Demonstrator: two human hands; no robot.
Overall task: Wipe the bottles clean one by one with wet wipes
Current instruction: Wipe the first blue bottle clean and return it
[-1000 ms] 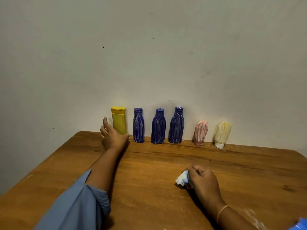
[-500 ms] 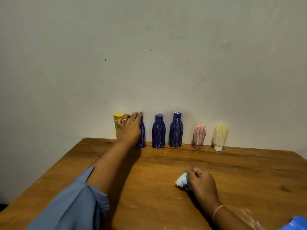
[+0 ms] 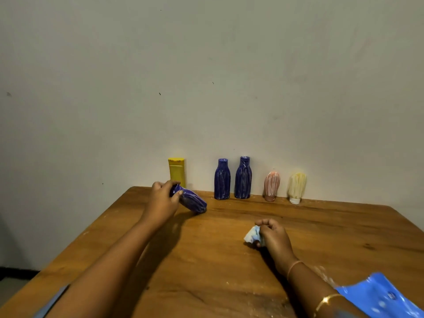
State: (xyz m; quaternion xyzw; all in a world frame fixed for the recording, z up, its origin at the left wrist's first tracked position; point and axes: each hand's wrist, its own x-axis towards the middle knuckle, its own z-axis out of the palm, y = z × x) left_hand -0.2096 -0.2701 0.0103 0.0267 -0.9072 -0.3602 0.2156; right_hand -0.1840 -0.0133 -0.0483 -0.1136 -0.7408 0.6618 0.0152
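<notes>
**Blue bottle in my left, wipe in my right**

Along the wall stand a yellow bottle point(image 3: 177, 172), a second blue bottle point(image 3: 222, 180), a third blue bottle point(image 3: 243, 179), a pink tube point(image 3: 271, 185) and a cream tube point(image 3: 297, 187), the tubes cap-down. All but the yellow show white streaks. Nothing lies between my hands. My left hand point(image 3: 161, 198) curls its fingers round the neck of the blue bottle point(image 3: 191, 201), tilted in front of the yellow one; I cannot tell if its base touches the wood. My right hand point(image 3: 274, 237) pinches a crumpled wipe point(image 3: 251, 235) against the table point(image 3: 206, 260). A blue packet point(image 3: 380, 297) lies by my right forearm. The table is brown wood, the wall plain and pale.
</notes>
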